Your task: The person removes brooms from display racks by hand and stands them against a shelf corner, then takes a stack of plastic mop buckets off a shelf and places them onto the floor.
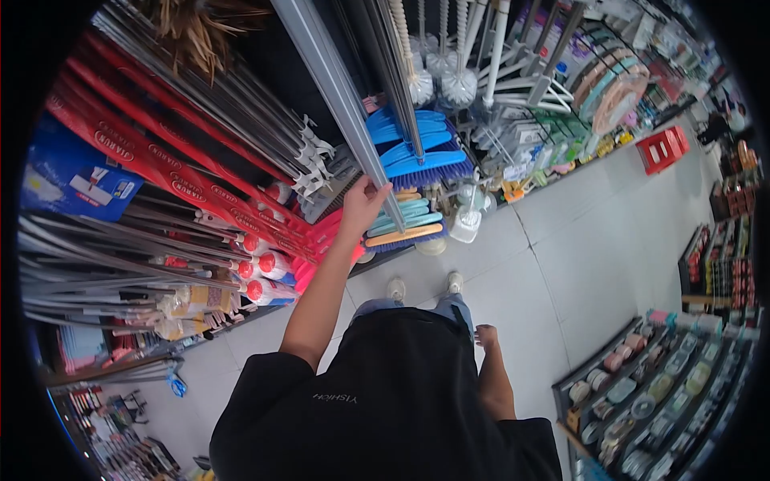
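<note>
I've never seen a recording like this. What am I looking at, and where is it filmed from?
There is no machine: a person works with bare hands. The single picture comes from a camera worn on their head, looking down past a black shirt. The left hand holds a grey pole in a display of brooms with blue heads and poles in red wrapping. The right hand hangs beside the body. On the tiled floor sits a red basket.

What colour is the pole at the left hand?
The pole at the left hand is silver-grey, best seen in the head view.
</note>
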`<state>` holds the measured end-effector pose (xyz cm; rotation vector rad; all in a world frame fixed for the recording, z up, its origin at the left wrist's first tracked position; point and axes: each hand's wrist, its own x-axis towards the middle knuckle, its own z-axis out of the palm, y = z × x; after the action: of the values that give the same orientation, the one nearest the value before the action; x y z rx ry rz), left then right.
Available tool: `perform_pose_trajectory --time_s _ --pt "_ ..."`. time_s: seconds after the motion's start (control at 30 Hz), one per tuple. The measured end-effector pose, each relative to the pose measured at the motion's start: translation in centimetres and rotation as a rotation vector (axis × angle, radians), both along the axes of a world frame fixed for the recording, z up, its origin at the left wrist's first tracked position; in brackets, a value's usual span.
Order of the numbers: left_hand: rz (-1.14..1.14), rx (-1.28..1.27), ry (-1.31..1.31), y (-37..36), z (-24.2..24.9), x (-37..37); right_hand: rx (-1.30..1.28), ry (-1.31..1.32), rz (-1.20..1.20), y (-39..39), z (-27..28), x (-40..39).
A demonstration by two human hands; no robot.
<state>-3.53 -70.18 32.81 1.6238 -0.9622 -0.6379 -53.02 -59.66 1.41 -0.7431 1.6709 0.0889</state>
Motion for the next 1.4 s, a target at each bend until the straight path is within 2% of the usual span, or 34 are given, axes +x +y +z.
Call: perform_pose_trajectory --time_s 0.13,0.27,0.37,0.43,0.47,0.53,0.57,0.6,0.67,0.77,0.9,1.03,1.13,1.4 --pt "0.125 -0.119 0.136 -0.6 -0.6 -1.7 -0.049 0.007 0.133 -6.9 0.5 -2.1" --pt "0.268 -0.090 0.123 -0.8 0.5 -3.0 -0.121 0.009 0.187 -13.5 1.5 -2.6" --pt "0.310 -0.101 0.038 -0.6 1.3 -3.4 -0.161 -0.021 0.268 -17.5 0.2 -2.5" --pt "0.315 0.039 -0.072 0.1 1.5 -3.8 -0.186 -0.041 0.332 -19.0 0.4 -2.0" --pt "0.316 0.099 -0.130 0.0 1.8 -3.8 -0.239 -0.066 0.672 -20.3 -4.0 -3.3" --pt "0.306 -0.067 -0.081 0.0 1.8 -5.2 -0.509 -0.097 1.308 -22.6 -12.3 -5.9" --pt "0.331 -0.014 0.002 0.1 0.6 -5.3 -0.207 -0.199 0.764 -23.6 -13.7 -6.1" --pt "0.362 0.026 0.080 0.3 -0.3 -5.6 -0.171 -0.175 0.723 -24.6 -12.1 -4.8" --pt "0.398 -0.026 0.159 0.4 1.7 -7.4 -0.108 -0.139 0.657 -25.5 -7.6 -2.2" --pt "0.434 -0.120 0.182 0.8 -0.8 -8.0 -0.037 -0.106 0.641 -26.8 -3.9 1.5" --pt "0.490 -0.188 0.230 0.9 1.2 -9.0 0.002 -0.088 0.673 -28.5 -1.5 5.0" --pt "0.629 -0.108 0.253 0.8 4.7 -9.6 -0.005 -0.100 0.689 -29.2 -0.8 5.7" --pt "0.698 -0.189 0.284 0.5 6.9 -11.2 -0.012 -0.111 0.698 -29.4 -0.4 5.9" --pt "0.712 -0.082 0.169 1.4 5.4 -13.0 0.004 -0.112 0.681 -29.1 -0.5 4.3"
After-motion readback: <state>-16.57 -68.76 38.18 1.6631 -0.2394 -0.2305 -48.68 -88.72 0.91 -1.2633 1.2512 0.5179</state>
